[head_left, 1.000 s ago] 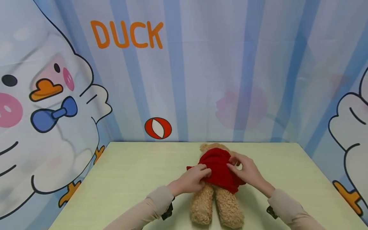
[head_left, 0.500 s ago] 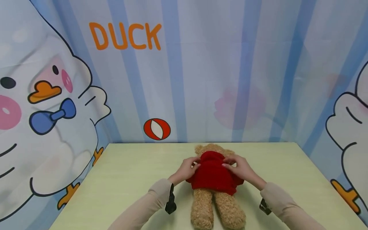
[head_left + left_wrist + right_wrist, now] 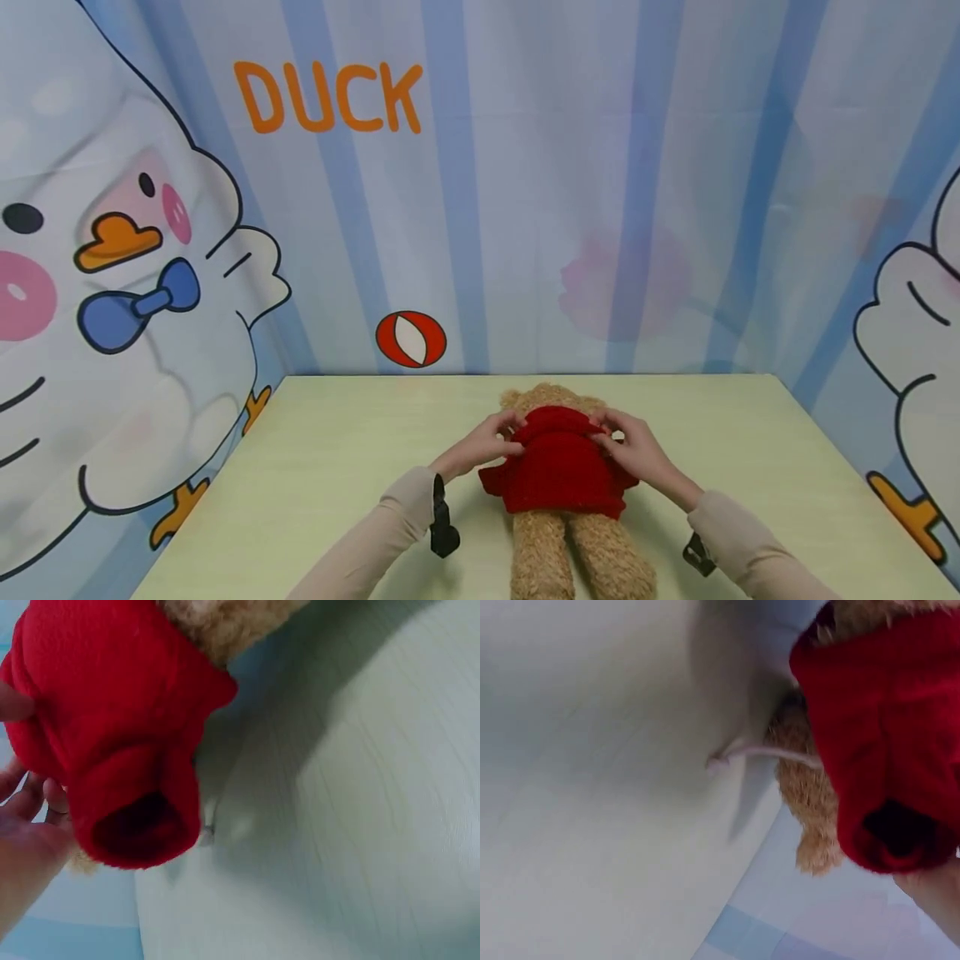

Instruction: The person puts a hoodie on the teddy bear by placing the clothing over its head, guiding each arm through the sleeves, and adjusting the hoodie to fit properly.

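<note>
A tan plush teddy bear (image 3: 581, 554) lies on the table with its legs toward me, wearing a red sweater (image 3: 558, 475). At the left of its neckline, my left hand (image 3: 480, 443) holds the red cloth between thumb and fingers. Across from it, my right hand (image 3: 637, 450) grips the cloth at the other shoulder. The wrist views show a hollow red sleeve (image 3: 142, 857) on the left and another sleeve (image 3: 877, 859) on the right, both with dark openings. No bear paw shows in either opening. Part of the bear's head (image 3: 555, 395) shows above the neckline.
The pale green table (image 3: 360, 425) ends at a curtain (image 3: 540, 208) printed with ducks and stripes. A thin pale cord (image 3: 765, 751) sticks out beside the bear's head. A black wrist strap (image 3: 444, 529) hangs under the left cuff.
My left hand has moved up from the sweater's lower left side to the neckline. The skewed sweater now lies straighter, and the bear has shifted toward me.
</note>
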`<action>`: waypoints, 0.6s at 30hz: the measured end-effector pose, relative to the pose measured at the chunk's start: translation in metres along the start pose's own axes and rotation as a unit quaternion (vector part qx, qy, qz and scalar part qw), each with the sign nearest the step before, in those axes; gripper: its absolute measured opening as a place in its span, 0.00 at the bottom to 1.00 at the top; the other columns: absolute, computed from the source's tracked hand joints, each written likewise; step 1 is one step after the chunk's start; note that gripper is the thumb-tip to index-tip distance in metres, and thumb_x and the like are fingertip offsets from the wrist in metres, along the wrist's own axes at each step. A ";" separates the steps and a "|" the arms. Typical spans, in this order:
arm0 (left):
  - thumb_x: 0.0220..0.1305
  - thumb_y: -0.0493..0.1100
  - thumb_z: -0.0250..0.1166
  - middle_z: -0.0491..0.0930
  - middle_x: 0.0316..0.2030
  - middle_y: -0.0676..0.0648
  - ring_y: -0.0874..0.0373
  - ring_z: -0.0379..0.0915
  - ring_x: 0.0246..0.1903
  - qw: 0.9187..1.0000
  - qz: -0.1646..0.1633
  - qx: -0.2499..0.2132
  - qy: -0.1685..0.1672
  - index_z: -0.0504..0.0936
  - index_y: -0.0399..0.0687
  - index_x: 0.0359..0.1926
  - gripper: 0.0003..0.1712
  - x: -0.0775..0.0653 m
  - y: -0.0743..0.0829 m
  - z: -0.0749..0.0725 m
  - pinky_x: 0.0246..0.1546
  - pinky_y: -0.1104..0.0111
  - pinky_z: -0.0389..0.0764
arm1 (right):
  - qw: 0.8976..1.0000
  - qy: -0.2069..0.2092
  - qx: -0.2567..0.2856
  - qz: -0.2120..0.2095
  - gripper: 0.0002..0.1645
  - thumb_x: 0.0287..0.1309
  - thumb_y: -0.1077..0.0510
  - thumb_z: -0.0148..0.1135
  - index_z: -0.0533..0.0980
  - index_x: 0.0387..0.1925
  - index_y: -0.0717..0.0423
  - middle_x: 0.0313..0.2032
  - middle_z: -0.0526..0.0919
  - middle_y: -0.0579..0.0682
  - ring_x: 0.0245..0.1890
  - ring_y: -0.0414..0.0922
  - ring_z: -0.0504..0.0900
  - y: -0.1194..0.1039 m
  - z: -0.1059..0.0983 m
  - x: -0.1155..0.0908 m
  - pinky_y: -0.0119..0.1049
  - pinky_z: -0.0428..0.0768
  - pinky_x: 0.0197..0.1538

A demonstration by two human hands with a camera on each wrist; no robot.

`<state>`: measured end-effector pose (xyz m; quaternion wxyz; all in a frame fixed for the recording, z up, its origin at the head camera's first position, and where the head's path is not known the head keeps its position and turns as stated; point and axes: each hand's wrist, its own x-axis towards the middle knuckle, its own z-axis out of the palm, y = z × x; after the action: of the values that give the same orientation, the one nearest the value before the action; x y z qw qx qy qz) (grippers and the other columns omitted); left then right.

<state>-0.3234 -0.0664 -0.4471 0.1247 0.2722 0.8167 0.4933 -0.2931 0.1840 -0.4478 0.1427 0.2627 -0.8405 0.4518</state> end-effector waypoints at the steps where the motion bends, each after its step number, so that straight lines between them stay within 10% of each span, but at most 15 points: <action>1: 0.57 0.35 0.56 0.70 0.36 0.43 0.60 0.63 0.32 1.000 0.008 0.016 -0.002 0.70 0.37 0.40 0.09 -0.001 0.001 0.000 0.29 0.72 0.68 | 1.000 -0.008 0.008 0.006 0.05 0.53 0.66 0.57 0.72 0.34 0.60 0.27 0.75 0.52 0.25 0.38 0.74 -0.001 -0.001 0.000 0.28 0.75 0.24; 5: 0.58 0.36 0.56 0.69 0.27 0.45 0.60 0.62 0.26 0.977 0.108 0.182 0.027 0.69 0.39 0.31 0.04 -0.005 0.006 0.006 0.27 0.74 0.65 | 0.999 -0.026 0.023 0.009 0.04 0.55 0.67 0.54 0.71 0.35 0.61 0.33 0.79 0.58 0.25 0.42 0.78 -0.004 -0.006 0.000 0.31 0.78 0.25; 7: 0.59 0.36 0.57 0.71 0.26 0.46 0.59 0.65 0.26 0.931 0.178 0.309 0.076 0.69 0.40 0.31 0.04 -0.008 0.006 0.010 0.27 0.75 0.67 | 0.999 -0.033 0.036 -0.001 0.03 0.56 0.67 0.53 0.70 0.34 0.62 0.31 0.80 0.58 0.23 0.40 0.78 -0.004 -0.008 0.000 0.32 0.78 0.26; 11: 0.59 0.37 0.56 0.71 0.29 0.49 0.59 0.69 0.29 0.812 0.269 0.483 0.189 0.68 0.44 0.34 0.05 -0.013 0.002 0.015 0.27 0.75 0.72 | 0.995 -0.080 0.062 -0.022 0.07 0.56 0.64 0.55 0.69 0.36 0.61 0.32 0.77 0.55 0.29 0.35 0.77 -0.002 -0.010 -0.001 0.31 0.78 0.32; 12: 0.61 0.37 0.54 0.68 0.27 0.49 0.60 0.66 0.27 0.798 0.279 0.496 0.199 0.66 0.44 0.32 0.04 -0.013 0.000 0.016 0.24 0.76 0.69 | 0.993 -0.095 0.066 -0.023 0.08 0.55 0.62 0.56 0.69 0.37 0.61 0.33 0.76 0.54 0.31 0.33 0.76 -0.001 -0.011 -0.001 0.30 0.77 0.34; 18: 0.69 0.38 0.36 0.57 0.28 0.48 0.63 0.48 0.24 0.805 0.310 0.477 0.166 0.62 0.45 0.33 0.09 -0.017 -0.005 0.014 0.23 0.77 0.54 | 0.989 -0.140 0.019 -0.031 0.08 0.51 0.62 0.61 0.70 0.32 0.58 0.30 0.75 0.50 0.27 0.30 0.70 -0.003 -0.012 0.001 0.28 0.73 0.31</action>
<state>-0.3042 -0.0678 -0.4595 -0.3176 0.4500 0.8296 0.0912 -0.2924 0.1927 -0.4388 0.0328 0.3523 -0.8349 0.4215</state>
